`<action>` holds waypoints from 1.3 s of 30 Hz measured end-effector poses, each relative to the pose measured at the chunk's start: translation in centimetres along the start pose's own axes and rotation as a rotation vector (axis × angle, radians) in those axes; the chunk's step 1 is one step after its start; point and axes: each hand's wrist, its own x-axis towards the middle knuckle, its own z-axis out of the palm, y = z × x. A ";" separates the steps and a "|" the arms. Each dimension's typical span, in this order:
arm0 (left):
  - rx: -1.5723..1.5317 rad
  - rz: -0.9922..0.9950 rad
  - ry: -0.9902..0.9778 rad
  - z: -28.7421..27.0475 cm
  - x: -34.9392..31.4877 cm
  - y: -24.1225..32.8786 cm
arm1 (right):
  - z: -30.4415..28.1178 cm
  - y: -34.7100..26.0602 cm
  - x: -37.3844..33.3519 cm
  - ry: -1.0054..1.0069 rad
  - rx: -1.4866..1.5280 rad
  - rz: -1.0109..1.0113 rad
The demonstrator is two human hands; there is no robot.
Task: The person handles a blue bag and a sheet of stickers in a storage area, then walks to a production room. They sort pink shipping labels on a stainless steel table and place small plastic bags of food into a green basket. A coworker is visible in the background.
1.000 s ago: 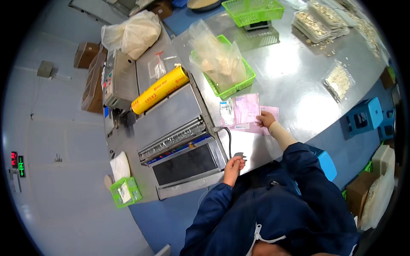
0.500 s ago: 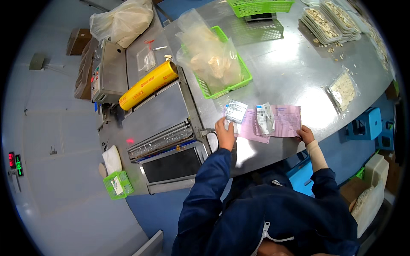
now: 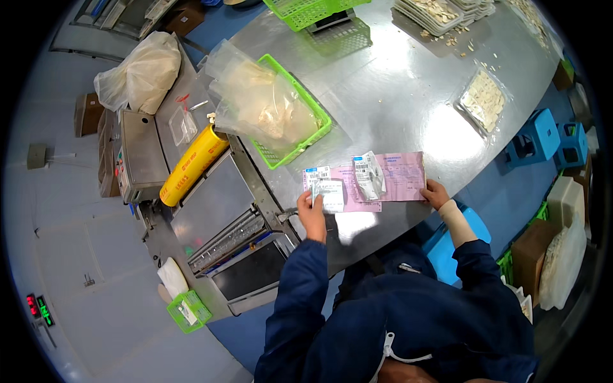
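Observation:
My left hand point(image 3: 311, 216) pinches the near left part of a white label sheet point(image 3: 331, 196), with thumb and finger at its edge. Under and beyond it shows another white label point(image 3: 317, 173) with a barcode. Both lie over the left end of pink printed slips point(image 3: 408, 177), spread on the steel table. A crumpled white barcode label point(image 3: 366, 180) rests on the middle of the slips. At their right edge, my right hand point(image 3: 435, 193) grips the pink paper between thumb and fingers.
A green basket point(image 3: 299, 152) holding filled clear bags stands beyond the slips. To the left is a wrapping machine point(image 3: 211, 195) with a yellow film roll point(image 3: 191, 167). Right lies a wrapped tray of pale slices point(image 3: 483, 99); stacked trays point(image 3: 434, 14) stand farther back. Blue stools point(image 3: 536, 135) are beyond the edge.
The view has shifted. The left label sheet has been turned down toward me, uncovering a barcode label behind it. My left hand has closed on it; my right hand stays at the slips' right edge.

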 end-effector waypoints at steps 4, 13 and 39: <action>-0.035 -0.015 0.001 -3.9 -5.7 -1.8 | -1.5 0.1 -0.5 0.082 0.047 -0.099; 0.887 0.250 0.004 -5.0 -11.2 -2.6 | 1.6 -5.4 0.1 0.007 -0.069 -0.257; -0.254 -0.536 -0.190 3.5 -6.3 -4.8 | 15.3 -5.6 -4.0 -0.362 -0.573 -0.510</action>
